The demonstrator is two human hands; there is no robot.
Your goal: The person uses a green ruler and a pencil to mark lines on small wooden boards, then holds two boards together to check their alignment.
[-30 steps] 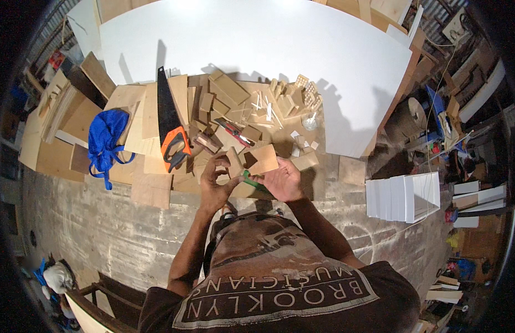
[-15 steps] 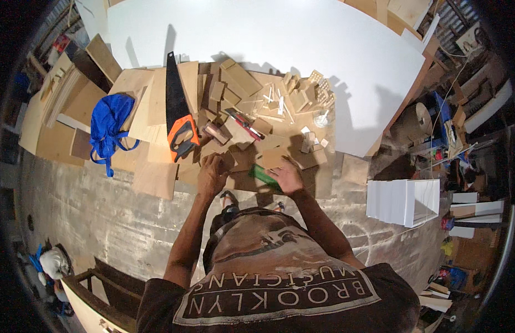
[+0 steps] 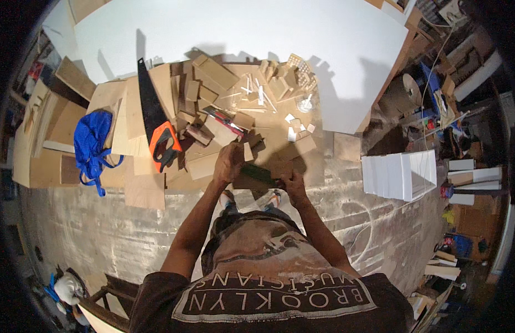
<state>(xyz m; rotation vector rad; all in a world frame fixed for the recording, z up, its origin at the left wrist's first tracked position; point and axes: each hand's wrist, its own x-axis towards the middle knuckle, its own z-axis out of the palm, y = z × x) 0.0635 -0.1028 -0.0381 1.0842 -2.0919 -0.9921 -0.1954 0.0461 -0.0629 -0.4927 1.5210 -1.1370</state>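
Note:
Between my two hands lies a dark green strip, low over the near edge of the work board; its kind is unclear. My left hand is closed at the strip's left end, beside a small pale wood block. Hidden inside those fingers is whatever they grip. At the strip's right end my right hand is closed, its fingertips pinching that end. Beyond the left hand are a red-and-black tool and a brown wood block.
An orange-handled handsaw rests at the left, next to a blue cloth bag. Wood offcuts and thin sticks crowd the board's far side, with a clear cup at right. A white box stands farther right.
My right hand has gone from open, beside a flat tan piece, to closed at the green strip's end. My left hand has shifted right to the strip. The view has shifted a little.

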